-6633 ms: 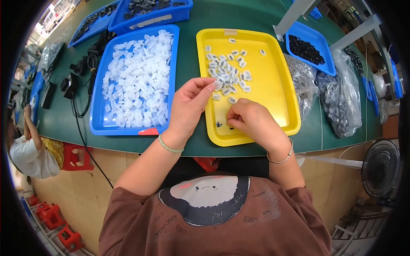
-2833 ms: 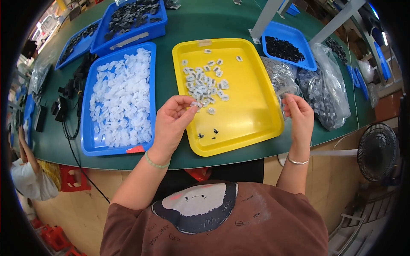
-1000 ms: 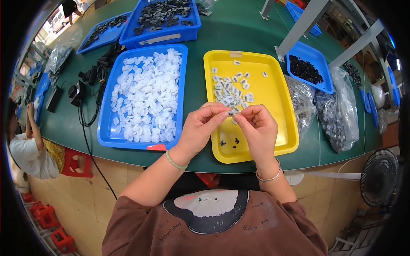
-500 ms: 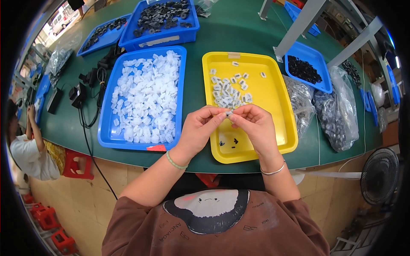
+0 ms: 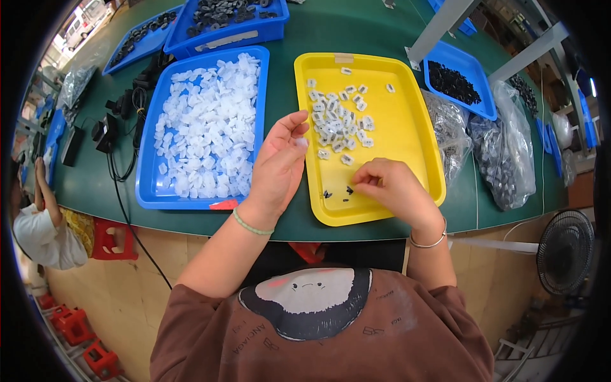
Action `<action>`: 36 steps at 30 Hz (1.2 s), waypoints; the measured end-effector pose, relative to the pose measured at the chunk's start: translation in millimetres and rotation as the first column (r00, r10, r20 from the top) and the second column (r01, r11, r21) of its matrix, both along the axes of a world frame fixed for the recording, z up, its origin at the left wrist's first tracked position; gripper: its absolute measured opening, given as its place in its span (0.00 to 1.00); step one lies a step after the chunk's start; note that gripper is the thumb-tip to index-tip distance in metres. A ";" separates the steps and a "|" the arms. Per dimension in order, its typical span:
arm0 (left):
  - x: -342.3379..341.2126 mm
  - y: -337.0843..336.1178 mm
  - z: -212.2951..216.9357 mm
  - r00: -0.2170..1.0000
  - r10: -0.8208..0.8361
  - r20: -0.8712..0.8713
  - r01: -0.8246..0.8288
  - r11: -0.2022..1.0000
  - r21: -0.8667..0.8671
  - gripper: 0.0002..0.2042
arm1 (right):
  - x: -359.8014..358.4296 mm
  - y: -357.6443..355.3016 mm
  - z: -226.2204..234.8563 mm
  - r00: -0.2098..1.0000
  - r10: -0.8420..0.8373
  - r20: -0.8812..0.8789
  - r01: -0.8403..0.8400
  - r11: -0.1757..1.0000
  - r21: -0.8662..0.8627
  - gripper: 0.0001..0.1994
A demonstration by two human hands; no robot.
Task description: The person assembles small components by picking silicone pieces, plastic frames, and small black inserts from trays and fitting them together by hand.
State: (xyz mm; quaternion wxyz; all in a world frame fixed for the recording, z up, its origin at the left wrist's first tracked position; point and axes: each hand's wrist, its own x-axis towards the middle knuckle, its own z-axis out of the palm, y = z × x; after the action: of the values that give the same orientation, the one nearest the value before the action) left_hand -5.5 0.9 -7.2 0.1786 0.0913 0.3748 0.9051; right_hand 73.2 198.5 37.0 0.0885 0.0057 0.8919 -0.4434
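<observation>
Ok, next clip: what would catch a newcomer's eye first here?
Two bright trays side by side on the green table: a blue tray heaped with clear plastic pieces, and a yellow tray with small white parts scattered in it. Over the yellow tray, the right hand pinches at tiny black bits near its front edge, while the left hand hovers open.

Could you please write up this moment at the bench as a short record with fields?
Surface: green table
Left hand: open, fingers spread, over the left edge of the yellow tray, near the pile of small white parts
Right hand: fingers curled down at the few small black parts in the tray's near end; whether it grips one cannot be told
Beside: blue tray of clear plastic pieces
Right of tray: clear bags of dark parts
</observation>
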 end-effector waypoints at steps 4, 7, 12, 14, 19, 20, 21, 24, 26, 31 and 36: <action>3.7 5.4 7.7 0.997 -0.026 -0.072 0.018 0.993 -0.119 0.18 | 4.2 -7.9 -5.4 0.997 0.064 -0.035 -0.062 0.997 0.041 0.04; 5.8 4.7 4.2 0.979 -0.039 -0.199 -0.003 0.979 -0.203 0.17 | 0.3 -13.8 -6.6 0.986 0.135 -0.100 -0.121 0.983 0.137 0.03; 8.2 3.7 4.7 0.953 -0.058 -0.298 -0.029 0.960 -0.277 0.18 | 3.7 -16.8 -13.3 0.926 0.292 -0.238 -0.163 0.880 0.446 0.04; 8.1 3.3 4.0 0.958 -0.071 -0.277 -0.014 0.956 -0.293 0.17 | 4.4 -16.6 -12.3 0.920 0.277 -0.276 -0.146 0.898 0.416 0.04; 10.4 2.1 9.8 0.987 -0.092 -0.134 0.047 0.951 -0.306 0.16 | 5.0 -16.0 -2.1 0.966 0.052 -0.253 -0.032 0.996 0.083 0.05; 10.6 2.4 8.9 0.987 -0.085 -0.135 0.042 0.956 -0.290 0.16 | 5.1 -16.1 -0.4 0.966 -0.008 -0.259 0.002 1.000 -0.023 0.06; 9.9 2.4 7.1 0.987 -0.084 -0.139 0.041 0.956 -0.289 0.16 | 3.4 -14.9 -0.7 0.965 -0.007 -0.263 0.002 1.000 -0.022 0.06; 9.6 2.7 4.7 0.946 -0.044 -0.320 -0.072 0.937 -0.342 0.16 | 0.1 -13.0 -1.6 0.911 0.047 -0.409 -0.052 0.999 -0.002 0.09; 11.3 3.6 8.1 0.962 -0.013 -0.272 -0.084 0.937 -0.340 0.15 | 0.0 -18.1 0.6 0.947 -0.078 -0.312 0.015 0.980 -0.200 0.06; 11.6 2.3 0.9 0.962 -0.047 -0.269 -0.049 0.940 -0.338 0.13 | -2.2 -27.7 -3.3 0.963 -0.227 -0.145 0.128 0.859 -0.496 0.06; 14.6 1.3 -1.4 0.956 -0.026 -0.291 -0.092 0.919 -0.383 0.11 | -4.0 -37.1 -1.8 0.955 -0.254 -0.156 0.132 0.830 -0.543 0.07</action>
State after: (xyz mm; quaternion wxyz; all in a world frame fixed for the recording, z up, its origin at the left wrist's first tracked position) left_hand 9.1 2.2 -8.6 0.1210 0.1790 0.5722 0.7911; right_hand 69.2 161.4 35.1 -0.0588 0.0226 0.7352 -0.6749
